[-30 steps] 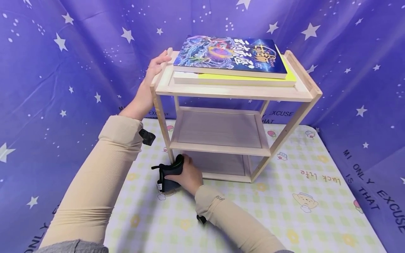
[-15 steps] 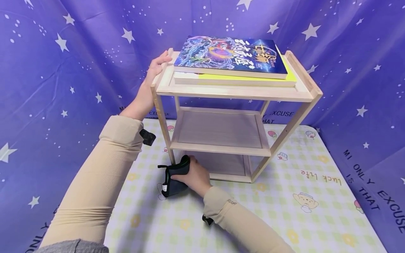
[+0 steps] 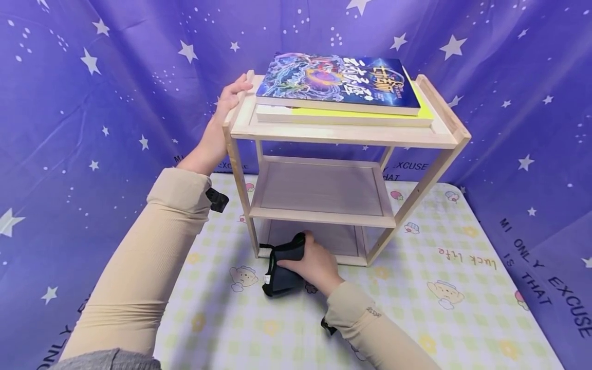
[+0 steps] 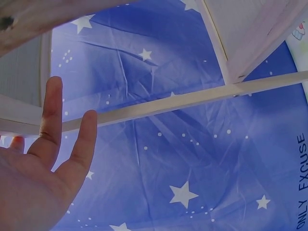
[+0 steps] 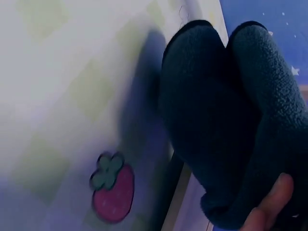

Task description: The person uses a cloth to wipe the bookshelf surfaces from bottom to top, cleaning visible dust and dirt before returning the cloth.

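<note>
At the top left of the wooden shelf (image 3: pixel 324 218), my left hand (image 3: pixel 217 123) rests against the side rail, fingertips lying over its upper edge. Two of its fingers stretch out straight and spread in the left wrist view. My right hand (image 3: pixel 314 262) pinches a dark grey soft fabric piece (image 3: pixel 287 277) with black edging, a short black strap and a small white tag. It hangs in front of the bottom tier, low over the checked cloth. Two fuzzy rounded flaps of the fabric piece (image 5: pixel 207 106) show in the right wrist view, with fingertips (image 5: pixel 279 192) at its lower edge.
Two books lie stacked on the top tier: a dark blue illustrated book (image 3: pixel 324 79) over a yellow-edged book (image 3: pixel 351 118). A pale checked tablecloth (image 3: pixel 416 318) covers the table, and a purple star-printed curtain (image 3: pixel 115 128) closes off the back and sides.
My right hand has carried the fabric piece to the right, from beside the shelf's front left leg to in front of the bottom tier. My left hand stays at the top rail.
</note>
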{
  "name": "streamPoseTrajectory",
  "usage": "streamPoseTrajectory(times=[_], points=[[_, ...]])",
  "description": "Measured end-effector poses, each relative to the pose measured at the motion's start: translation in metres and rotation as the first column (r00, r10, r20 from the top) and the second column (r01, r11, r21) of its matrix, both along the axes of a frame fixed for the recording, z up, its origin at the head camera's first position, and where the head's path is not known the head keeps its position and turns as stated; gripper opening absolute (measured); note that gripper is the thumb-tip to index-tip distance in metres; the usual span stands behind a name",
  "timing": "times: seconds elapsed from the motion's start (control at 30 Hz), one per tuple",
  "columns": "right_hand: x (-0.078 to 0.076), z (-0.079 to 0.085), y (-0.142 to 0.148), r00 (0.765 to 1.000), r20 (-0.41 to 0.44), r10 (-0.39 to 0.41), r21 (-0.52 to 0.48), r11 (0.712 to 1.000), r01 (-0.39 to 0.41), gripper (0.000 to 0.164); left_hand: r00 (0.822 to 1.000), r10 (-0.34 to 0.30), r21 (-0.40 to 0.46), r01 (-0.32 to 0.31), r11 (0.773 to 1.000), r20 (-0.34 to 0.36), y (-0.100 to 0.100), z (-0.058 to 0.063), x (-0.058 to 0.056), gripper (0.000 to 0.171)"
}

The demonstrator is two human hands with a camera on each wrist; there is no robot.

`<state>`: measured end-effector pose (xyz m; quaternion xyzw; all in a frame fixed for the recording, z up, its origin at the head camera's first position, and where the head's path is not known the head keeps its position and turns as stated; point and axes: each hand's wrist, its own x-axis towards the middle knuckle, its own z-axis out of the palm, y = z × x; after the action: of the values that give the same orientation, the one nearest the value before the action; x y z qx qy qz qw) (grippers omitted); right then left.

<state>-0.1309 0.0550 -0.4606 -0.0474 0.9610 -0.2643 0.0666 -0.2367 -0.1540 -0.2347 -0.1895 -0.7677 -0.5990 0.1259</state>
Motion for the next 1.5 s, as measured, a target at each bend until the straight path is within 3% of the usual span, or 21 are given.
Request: streamPoseTrajectory(times=[0.4,0.73,0.97,1.33,1.5], points=[[0.016,-0.006,0.058,0.997,0.028,-0.077,0.217,0.974,0.069,0.109,1.000,0.003,0.006,-0.003,1.000,-0.029,-0.001,-0.001,-0.001,0.043],[0.024,-0.021,0.085,0.986,0.120,-0.115,0.411,0.910,0.056,0.113,0.999,0.009,-0.004,-0.009,1.000,-0.031,-0.003,-0.001,0.000,0.043],[0.024,-0.037,0.091,0.968,0.198,-0.151,0.391,0.918,0.063,0.119,0.999,0.019,0.002,-0.019,1.000,-0.026,-0.004,-0.002,0.000,0.043],[0.024,-0.049,0.092,0.960,0.217,-0.177,0.373,0.924,0.086,0.130,1.000,0.021,0.084,-0.020,0.996,-0.001,-0.003,-0.002,0.000,0.045],[0.023,-0.046,0.099,0.964,0.222,-0.148,0.334,0.940,0.068,0.129,0.998,0.020,0.010,-0.020,1.000,0.053,-0.005,0.000,0.006,0.051]])
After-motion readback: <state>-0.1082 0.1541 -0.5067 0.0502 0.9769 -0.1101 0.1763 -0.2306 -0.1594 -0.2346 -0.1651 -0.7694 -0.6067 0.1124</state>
